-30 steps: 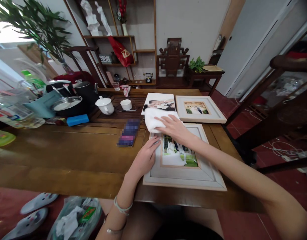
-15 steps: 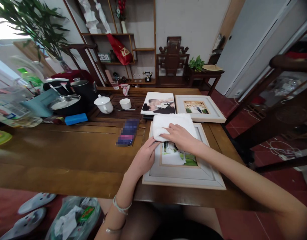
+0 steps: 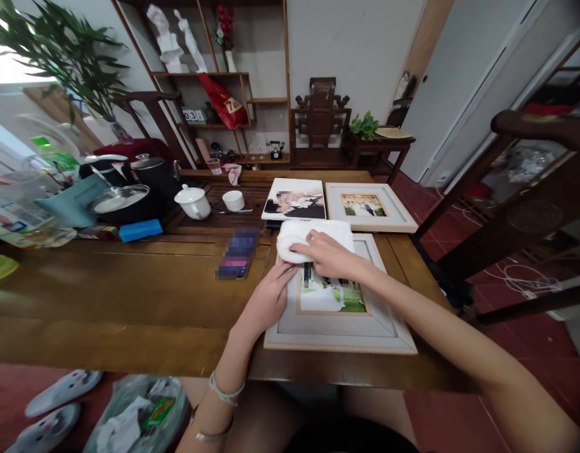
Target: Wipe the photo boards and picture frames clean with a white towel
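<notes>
A large white picture frame with a photo lies flat near the front edge of the wooden table. My right hand presses a folded white cloth onto the frame's top edge, fingers curled over it. My left hand rests flat on the frame's left border, fingers stretched out, steadying it.
Beyond the frame lie a frameless photo print and a smaller white frame. A phone sits left of the frame. A teapot, cup, pots and blue sponge crowd the left. A bag of rubbish sits below.
My right hand has slid the cloth rightward and then back left along the frame's top edge. The left hand has stayed on the left border.
</notes>
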`<state>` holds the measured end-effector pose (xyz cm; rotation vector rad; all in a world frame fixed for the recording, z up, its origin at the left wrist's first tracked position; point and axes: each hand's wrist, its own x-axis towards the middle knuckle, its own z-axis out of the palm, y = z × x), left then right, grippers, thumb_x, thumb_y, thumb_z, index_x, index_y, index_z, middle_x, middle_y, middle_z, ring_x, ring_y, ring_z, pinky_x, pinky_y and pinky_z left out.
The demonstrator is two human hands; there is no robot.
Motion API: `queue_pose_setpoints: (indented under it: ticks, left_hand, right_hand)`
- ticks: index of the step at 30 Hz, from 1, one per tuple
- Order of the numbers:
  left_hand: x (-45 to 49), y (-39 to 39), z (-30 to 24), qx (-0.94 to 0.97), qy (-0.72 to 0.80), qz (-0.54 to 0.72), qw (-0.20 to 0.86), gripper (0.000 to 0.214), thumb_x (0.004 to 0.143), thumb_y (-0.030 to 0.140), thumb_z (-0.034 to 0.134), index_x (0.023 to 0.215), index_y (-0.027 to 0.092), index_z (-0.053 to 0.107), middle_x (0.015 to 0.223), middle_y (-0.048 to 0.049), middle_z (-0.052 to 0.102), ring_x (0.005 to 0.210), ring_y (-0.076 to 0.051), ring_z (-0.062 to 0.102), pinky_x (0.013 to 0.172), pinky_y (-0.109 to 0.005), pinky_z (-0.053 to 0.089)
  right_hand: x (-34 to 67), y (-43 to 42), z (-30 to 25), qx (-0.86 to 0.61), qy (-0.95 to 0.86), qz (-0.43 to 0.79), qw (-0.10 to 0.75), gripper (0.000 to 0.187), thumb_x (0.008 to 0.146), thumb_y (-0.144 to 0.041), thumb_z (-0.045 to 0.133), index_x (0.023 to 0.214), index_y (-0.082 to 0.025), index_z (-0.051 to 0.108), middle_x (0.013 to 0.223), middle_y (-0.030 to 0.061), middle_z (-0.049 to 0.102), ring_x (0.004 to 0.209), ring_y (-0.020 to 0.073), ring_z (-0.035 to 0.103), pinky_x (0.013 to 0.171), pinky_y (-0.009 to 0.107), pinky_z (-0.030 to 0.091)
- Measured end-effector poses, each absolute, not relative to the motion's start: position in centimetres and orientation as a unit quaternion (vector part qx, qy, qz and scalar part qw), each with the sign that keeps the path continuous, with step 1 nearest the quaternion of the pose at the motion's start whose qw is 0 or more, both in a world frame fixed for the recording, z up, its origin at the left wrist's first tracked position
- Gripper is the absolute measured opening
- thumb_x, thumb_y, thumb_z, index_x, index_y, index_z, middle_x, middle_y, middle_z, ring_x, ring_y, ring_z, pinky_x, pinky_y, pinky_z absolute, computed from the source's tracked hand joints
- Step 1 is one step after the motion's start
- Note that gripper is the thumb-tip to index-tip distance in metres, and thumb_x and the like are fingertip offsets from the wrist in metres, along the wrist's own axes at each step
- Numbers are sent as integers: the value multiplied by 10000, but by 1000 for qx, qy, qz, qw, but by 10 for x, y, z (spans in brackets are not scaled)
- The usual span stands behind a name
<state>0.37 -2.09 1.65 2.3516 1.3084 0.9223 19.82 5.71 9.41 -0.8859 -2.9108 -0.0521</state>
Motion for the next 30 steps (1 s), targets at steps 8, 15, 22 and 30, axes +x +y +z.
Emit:
queue_pose_setpoints:
  ticks: [8, 15, 22, 30]
  left_hand:
    - [3, -20, 14, 815, 465, 309, 157, 462, 934, 87, 356, 1354, 166, 530, 1451, -125, 474, 1399, -245, 374, 1162, -488, 327]
    - [1, -21, 14, 818, 456, 310, 163, 464, 938, 74, 338, 1357, 159, 518, 1464, -126, 466, 1410, -234, 359, 1166, -495, 321]
    - [3, -18, 13, 811, 455, 330, 164, 462, 907, 64, 355, 1312, 159, 557, 1420, -137, 491, 1375, -243, 398, 1152, -505, 334]
    - [2, -4, 31, 813, 465, 287, 202, 558, 770, 9, 405, 1263, 174, 608, 1299, -116, 563, 1252, -251, 509, 1119, -473, 381]
  right_hand:
    - [206, 55, 87, -308, -950, -26, 40, 599, 677, 51, 437, 1212, -204, 530, 850, 88, 600, 845, 255, 449, 666, 306, 282]
    - [275, 40, 87, -380, -920, -93, 2, 614, 614, 71, 432, 1145, -206, 566, 781, 79, 602, 866, 274, 444, 685, 318, 275]
    - [287, 32, 80, -413, -900, -140, 11, 557, 657, 35, 447, 1137, -194, 610, 887, 116, 659, 954, 302, 466, 749, 359, 273]
    - [288, 29, 63, -411, -900, -138, 39, 499, 726, 6, 453, 1149, -203, 618, 972, 117, 674, 1032, 300, 450, 807, 380, 271]
